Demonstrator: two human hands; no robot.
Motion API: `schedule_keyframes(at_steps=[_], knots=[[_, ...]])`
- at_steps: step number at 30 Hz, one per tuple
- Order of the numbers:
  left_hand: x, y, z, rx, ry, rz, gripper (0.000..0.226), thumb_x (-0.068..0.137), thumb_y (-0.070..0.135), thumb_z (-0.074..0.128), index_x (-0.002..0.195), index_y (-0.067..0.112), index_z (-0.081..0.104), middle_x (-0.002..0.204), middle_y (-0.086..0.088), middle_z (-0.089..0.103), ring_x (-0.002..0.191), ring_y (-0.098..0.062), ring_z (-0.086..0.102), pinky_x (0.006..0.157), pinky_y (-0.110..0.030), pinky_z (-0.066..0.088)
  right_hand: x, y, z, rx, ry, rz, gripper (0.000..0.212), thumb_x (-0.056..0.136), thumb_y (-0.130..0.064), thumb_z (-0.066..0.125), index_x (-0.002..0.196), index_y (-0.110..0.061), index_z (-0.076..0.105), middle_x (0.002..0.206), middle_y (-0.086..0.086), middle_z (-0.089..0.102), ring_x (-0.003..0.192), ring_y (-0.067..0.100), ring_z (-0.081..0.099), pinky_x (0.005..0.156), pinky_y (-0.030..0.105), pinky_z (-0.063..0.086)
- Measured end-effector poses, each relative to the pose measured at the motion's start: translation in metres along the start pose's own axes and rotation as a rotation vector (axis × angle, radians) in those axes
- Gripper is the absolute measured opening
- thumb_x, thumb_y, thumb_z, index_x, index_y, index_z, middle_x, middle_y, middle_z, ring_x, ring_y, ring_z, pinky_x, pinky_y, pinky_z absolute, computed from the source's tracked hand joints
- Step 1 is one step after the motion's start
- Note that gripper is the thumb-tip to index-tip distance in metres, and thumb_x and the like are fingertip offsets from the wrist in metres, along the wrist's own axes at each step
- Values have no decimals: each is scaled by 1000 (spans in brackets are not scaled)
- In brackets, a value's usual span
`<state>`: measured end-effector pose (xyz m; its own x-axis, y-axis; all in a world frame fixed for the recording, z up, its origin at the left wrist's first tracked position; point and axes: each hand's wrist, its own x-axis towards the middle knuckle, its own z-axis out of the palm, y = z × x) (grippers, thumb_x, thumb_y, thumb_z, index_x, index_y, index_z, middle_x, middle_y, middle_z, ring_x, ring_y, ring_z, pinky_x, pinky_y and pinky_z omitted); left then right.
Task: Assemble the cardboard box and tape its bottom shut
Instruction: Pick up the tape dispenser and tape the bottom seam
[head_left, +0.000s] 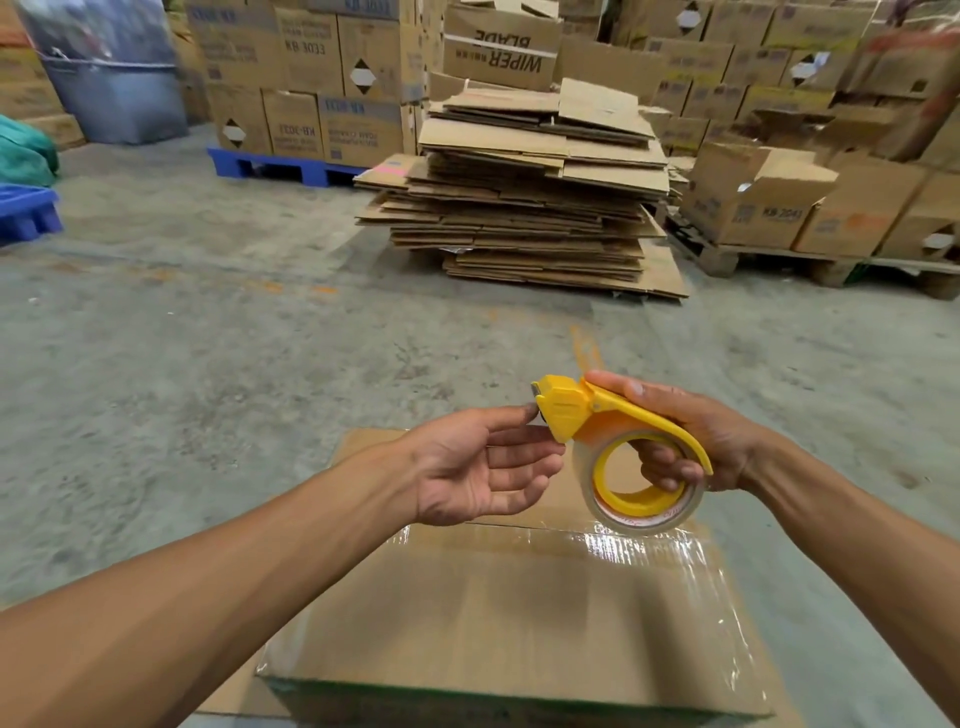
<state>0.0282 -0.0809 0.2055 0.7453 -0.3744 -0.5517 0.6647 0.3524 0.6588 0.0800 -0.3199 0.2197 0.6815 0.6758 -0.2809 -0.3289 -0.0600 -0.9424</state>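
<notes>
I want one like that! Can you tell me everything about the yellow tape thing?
The tape dispenser is bright yellow plastic with a curved handle and a boxy cutter head. A roll of clear tape sits in it. The right hand grips it through the ring, holding it in the air above the box. The left hand's fingertips touch the cutter end.

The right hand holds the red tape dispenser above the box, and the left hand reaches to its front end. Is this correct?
Not quite: the head view shows the tape dispenser is yellow, not red. The rest stands: the right hand holds it above the box, and the left hand reaches to its front end.
</notes>
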Motion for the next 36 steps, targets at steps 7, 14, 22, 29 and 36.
schedule_keyframes(at_steps=[7, 14, 22, 29, 36], knots=[[5, 0, -6, 48, 56, 24, 17, 91, 12, 64, 77, 2, 67, 66, -7, 68, 55, -14, 66, 55, -26, 57, 3, -3, 1, -63, -37, 43, 65, 61, -56, 83, 121, -40, 66, 45, 8, 49, 27, 12, 44, 37, 25, 49], [15, 8, -50, 437, 274, 100, 19, 98, 14, 55, 83, 8, 65, 58, 2, 60, 51, -6, 53, 56, -20, 51, 16, -5, 9, -285, -48, 152, 40, 90, -29, 53, 129, -34, 61, 65, 14, 63, 37, 15, 53, 37, 24, 50], [0, 0, -152, 531, 523, 174, 18, 99, 13, 53, 90, 4, 65, 62, -2, 54, 49, -10, 47, 49, -22, 44, 51, 8, 25, -555, -100, 179, 38, 90, -23, 61, 127, -30, 65, 75, 13, 72, 40, 18, 56, 41, 25, 53], [-2, -24, -207, 614, 828, 365, 23, 97, 8, 49, 89, 2, 69, 68, -5, 55, 57, -15, 45, 59, -27, 49, 110, 31, 66, -791, -47, 8, 29, 89, -25, 68, 117, -30, 71, 91, -28, 69, 70, -11, 64, 57, 3, 44], [0, -51, -233, 580, 883, 397, 22, 96, 13, 53, 83, 7, 71, 65, -3, 54, 57, -13, 47, 65, -31, 56, 138, 49, 71, -901, -138, 17, 29, 86, -38, 70, 115, -40, 72, 116, -26, 67, 93, -9, 63, 72, 5, 45]])
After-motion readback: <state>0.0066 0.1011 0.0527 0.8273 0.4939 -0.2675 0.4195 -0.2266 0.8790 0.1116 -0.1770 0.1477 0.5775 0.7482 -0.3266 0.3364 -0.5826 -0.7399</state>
